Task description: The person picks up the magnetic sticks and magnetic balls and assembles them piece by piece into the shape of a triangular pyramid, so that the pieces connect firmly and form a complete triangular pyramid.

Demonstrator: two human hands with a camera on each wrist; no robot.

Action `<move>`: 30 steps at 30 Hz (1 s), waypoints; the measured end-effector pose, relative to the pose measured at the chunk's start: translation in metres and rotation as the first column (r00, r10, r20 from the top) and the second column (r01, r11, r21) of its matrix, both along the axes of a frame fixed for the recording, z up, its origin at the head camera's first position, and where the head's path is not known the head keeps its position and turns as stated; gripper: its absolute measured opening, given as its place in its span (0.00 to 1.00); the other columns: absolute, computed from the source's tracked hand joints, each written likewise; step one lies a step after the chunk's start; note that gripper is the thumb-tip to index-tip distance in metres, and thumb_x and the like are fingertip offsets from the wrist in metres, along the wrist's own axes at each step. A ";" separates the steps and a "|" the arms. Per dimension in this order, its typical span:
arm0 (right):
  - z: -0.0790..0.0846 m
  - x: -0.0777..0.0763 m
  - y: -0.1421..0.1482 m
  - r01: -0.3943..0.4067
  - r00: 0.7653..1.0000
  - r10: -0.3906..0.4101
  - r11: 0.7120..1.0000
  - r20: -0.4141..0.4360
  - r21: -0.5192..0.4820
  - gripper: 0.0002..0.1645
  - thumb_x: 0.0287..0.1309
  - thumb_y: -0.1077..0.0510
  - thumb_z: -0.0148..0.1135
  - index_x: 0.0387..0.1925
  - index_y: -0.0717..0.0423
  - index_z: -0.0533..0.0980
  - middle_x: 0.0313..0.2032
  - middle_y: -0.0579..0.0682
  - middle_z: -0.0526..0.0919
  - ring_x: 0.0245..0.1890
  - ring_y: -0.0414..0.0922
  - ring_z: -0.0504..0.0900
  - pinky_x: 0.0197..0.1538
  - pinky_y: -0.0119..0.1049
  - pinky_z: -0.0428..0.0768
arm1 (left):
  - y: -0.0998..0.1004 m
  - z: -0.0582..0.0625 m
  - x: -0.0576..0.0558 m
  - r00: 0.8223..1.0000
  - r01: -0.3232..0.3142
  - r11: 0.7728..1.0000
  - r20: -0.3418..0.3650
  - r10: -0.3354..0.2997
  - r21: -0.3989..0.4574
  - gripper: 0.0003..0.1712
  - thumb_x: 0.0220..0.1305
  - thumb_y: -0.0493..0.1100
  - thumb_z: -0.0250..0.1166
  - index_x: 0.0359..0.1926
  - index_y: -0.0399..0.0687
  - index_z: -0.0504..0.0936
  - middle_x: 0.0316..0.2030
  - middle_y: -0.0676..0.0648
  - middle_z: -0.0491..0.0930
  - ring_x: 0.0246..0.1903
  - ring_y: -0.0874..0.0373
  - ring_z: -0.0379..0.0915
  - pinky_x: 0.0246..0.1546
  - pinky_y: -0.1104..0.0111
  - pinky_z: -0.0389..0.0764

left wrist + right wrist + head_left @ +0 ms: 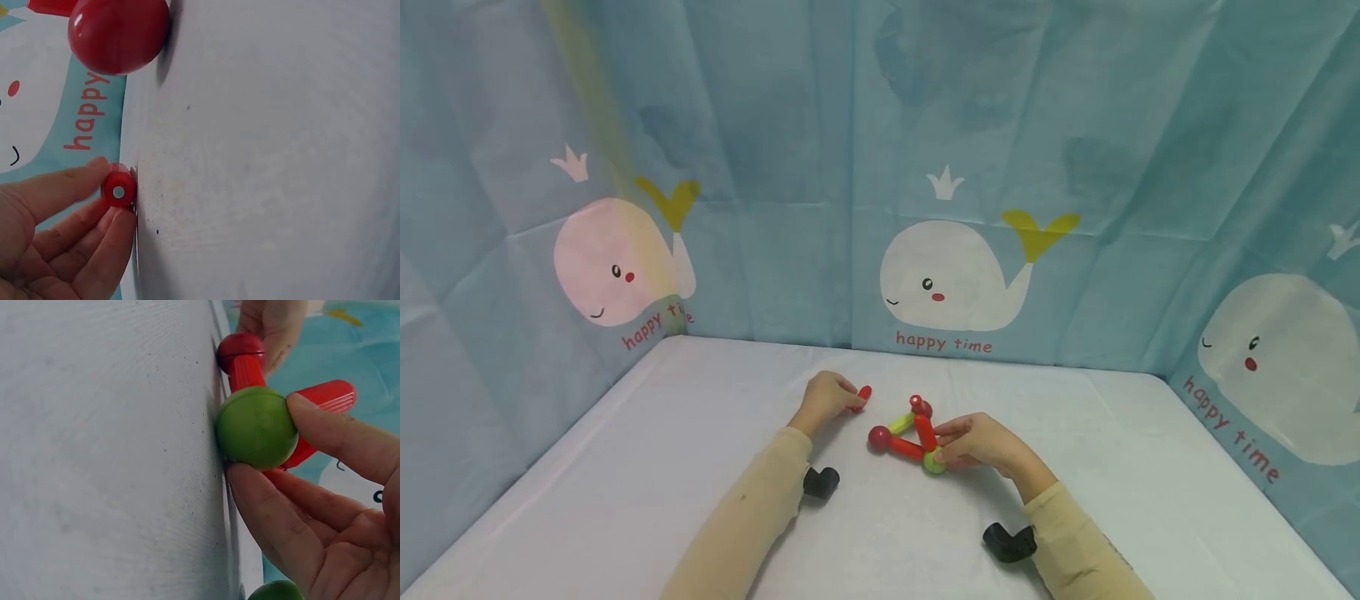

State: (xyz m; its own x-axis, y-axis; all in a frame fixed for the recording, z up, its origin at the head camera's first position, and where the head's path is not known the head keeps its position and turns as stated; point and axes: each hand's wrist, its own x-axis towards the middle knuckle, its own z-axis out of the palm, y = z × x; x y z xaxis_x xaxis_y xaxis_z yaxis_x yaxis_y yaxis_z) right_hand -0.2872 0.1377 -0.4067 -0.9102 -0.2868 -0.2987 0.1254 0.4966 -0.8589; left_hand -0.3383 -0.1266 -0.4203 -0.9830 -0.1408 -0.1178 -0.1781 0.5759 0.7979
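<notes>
My left hand (827,398) pinches a short red rod (119,187) between thumb and fingers, close to the white table; a pale round spot shows on the rod's end. To its right lies a triangle of rods and balls. At its corners are a dark red ball (879,438), another dark red ball (926,409) at the back and a green ball (935,461). Two red rods (906,448) and a yellow-green rod (901,424) form the sides. Another red rod (916,402) sticks up at the back corner. My right hand (981,442) pinches the green ball.
Another green ball (276,591) shows at the bottom of the right wrist view. Black wrist devices (822,482) sit by both sleeves. A blue curtain (775,275) with printed whales closes off the back and sides of the white table (625,500).
</notes>
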 end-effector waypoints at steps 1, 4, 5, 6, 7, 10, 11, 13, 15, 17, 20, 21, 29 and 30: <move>0.000 0.000 0.000 0.003 1.000 -0.003 1.000 -0.004 0.001 0.25 0.52 0.62 0.72 0.53 0.65 0.80 0.43 0.52 0.88 0.36 0.41 0.85 0.46 0.39 0.86 | 0.000 0.000 0.000 1.000 0.007 1.000 0.001 -0.007 -0.011 0.12 0.53 0.38 0.75 0.38 0.37 0.86 0.34 0.42 0.84 0.28 0.58 0.77 0.31 0.73 0.80; -0.001 0.000 0.000 0.009 1.000 -0.009 1.000 -0.017 0.001 0.23 0.52 0.62 0.72 0.51 0.64 0.81 0.44 0.54 0.88 0.36 0.41 0.86 0.45 0.38 0.86 | 0.001 0.001 0.003 0.999 0.043 0.997 0.018 -0.042 -0.063 0.09 0.54 0.36 0.74 0.37 0.37 0.86 0.35 0.42 0.83 0.30 0.57 0.76 0.32 0.72 0.81; -0.002 0.000 0.000 0.010 1.000 -0.010 1.000 -0.019 0.000 0.22 0.52 0.62 0.72 0.51 0.64 0.82 0.45 0.55 0.88 0.36 0.41 0.86 0.45 0.38 0.86 | 0.001 0.003 0.005 0.998 0.056 0.995 0.031 -0.053 -0.081 0.09 0.53 0.35 0.74 0.37 0.37 0.86 0.35 0.42 0.83 0.31 0.56 0.76 0.32 0.72 0.81; -0.002 0.000 0.000 0.013 1.000 -0.012 1.000 -0.022 0.001 0.22 0.52 0.62 0.72 0.50 0.64 0.82 0.45 0.55 0.88 0.36 0.41 0.86 0.45 0.38 0.86 | 0.001 0.004 0.006 0.997 0.067 0.993 0.051 -0.063 -0.099 0.08 0.54 0.35 0.73 0.36 0.38 0.86 0.35 0.43 0.82 0.31 0.56 0.75 0.32 0.72 0.80; -0.002 0.000 0.000 0.016 1.000 -0.016 1.000 -0.023 0.003 0.22 0.52 0.62 0.72 0.50 0.64 0.82 0.45 0.55 0.88 0.36 0.41 0.86 0.45 0.38 0.86 | 0.001 0.006 0.008 0.995 0.081 0.991 0.071 -0.074 -0.110 0.08 0.54 0.35 0.73 0.36 0.38 0.86 0.36 0.43 0.82 0.32 0.56 0.75 0.32 0.72 0.80; -0.002 0.000 0.000 0.028 0.999 -0.027 1.000 -0.025 0.011 0.22 0.51 0.63 0.72 0.50 0.63 0.82 0.45 0.54 0.88 0.36 0.41 0.86 0.45 0.38 0.86 | -0.001 0.009 0.014 0.987 0.129 0.982 0.114 -0.114 -0.135 0.08 0.54 0.35 0.73 0.37 0.39 0.87 0.36 0.44 0.82 0.32 0.56 0.75 0.32 0.72 0.80; -0.002 0.000 0.000 0.031 0.999 -0.030 0.999 -0.025 0.015 0.21 0.51 0.63 0.72 0.49 0.63 0.82 0.44 0.54 0.88 0.36 0.41 0.86 0.45 0.38 0.86 | -0.001 0.010 0.016 0.984 0.141 0.981 0.123 -0.125 -0.135 0.08 0.54 0.35 0.73 0.37 0.39 0.87 0.35 0.44 0.82 0.32 0.56 0.75 0.31 0.73 0.79; -0.001 0.000 0.000 0.035 0.999 -0.034 0.999 -0.025 0.021 0.21 0.51 0.62 0.72 0.49 0.63 0.83 0.44 0.53 0.88 0.36 0.41 0.86 0.45 0.38 0.86 | -0.002 0.009 0.018 0.981 0.159 0.979 0.128 -0.143 -0.128 0.08 0.54 0.35 0.73 0.37 0.40 0.87 0.35 0.45 0.82 0.32 0.57 0.75 0.31 0.73 0.79; -0.001 -0.001 0.000 0.037 0.999 -0.037 0.999 -0.026 0.026 0.21 0.51 0.62 0.72 0.49 0.62 0.83 0.44 0.52 0.88 0.35 0.41 0.86 0.45 0.39 0.86 | -0.003 0.009 0.021 0.980 0.175 0.977 0.118 -0.161 -0.121 0.07 0.54 0.34 0.72 0.36 0.39 0.87 0.33 0.45 0.83 0.31 0.58 0.75 0.30 0.73 0.78; -0.001 -0.001 0.000 0.038 0.999 -0.037 0.999 -0.027 0.032 0.21 0.51 0.62 0.73 0.49 0.62 0.83 0.43 0.52 0.88 0.35 0.41 0.86 0.45 0.38 0.86 | -0.005 0.007 0.022 0.978 0.192 0.975 0.103 -0.181 -0.112 0.07 0.54 0.34 0.72 0.36 0.39 0.86 0.32 0.45 0.83 0.30 0.58 0.75 0.30 0.74 0.78; -0.001 -0.001 0.000 0.038 0.999 -0.037 0.999 -0.029 0.039 0.20 0.51 0.62 0.73 0.48 0.61 0.84 0.43 0.52 0.88 0.34 0.41 0.85 0.44 0.38 0.86 | -0.008 0.006 0.023 0.975 0.207 0.974 0.102 -0.198 -0.088 0.07 0.53 0.35 0.72 0.35 0.39 0.86 0.31 0.46 0.83 0.30 0.59 0.76 0.30 0.73 0.78; 0.000 -0.001 0.000 0.036 0.999 -0.035 0.999 -0.030 0.040 0.20 0.51 0.62 0.73 0.48 0.61 0.84 0.43 0.52 0.88 0.34 0.41 0.85 0.44 0.38 0.86 | -0.010 0.006 0.023 0.974 0.211 0.975 0.106 -0.202 -0.075 0.07 0.54 0.36 0.71 0.36 0.40 0.86 0.32 0.46 0.83 0.30 0.59 0.76 0.31 0.73 0.78; 0.002 0.000 0.000 0.016 0.999 -0.014 0.999 -0.036 0.049 0.20 0.51 0.60 0.72 0.48 0.60 0.84 0.45 0.53 0.88 0.34 0.41 0.85 0.46 0.39 0.86 | -0.012 0.006 0.021 0.969 0.196 0.980 0.145 -0.198 0.026 0.11 0.57 0.41 0.69 0.42 0.46 0.85 0.42 0.47 0.83 0.37 0.57 0.76 0.41 0.69 0.81; 0.002 0.000 0.000 0.013 0.999 -0.011 0.998 -0.036 0.054 0.20 0.51 0.60 0.72 0.48 0.60 0.84 0.45 0.53 0.88 0.34 0.41 0.86 0.46 0.39 0.86 | -0.011 0.006 0.021 0.969 0.197 0.980 0.147 -0.199 0.031 0.11 0.57 0.41 0.69 0.42 0.46 0.85 0.42 0.47 0.83 0.38 0.57 0.76 0.42 0.68 0.81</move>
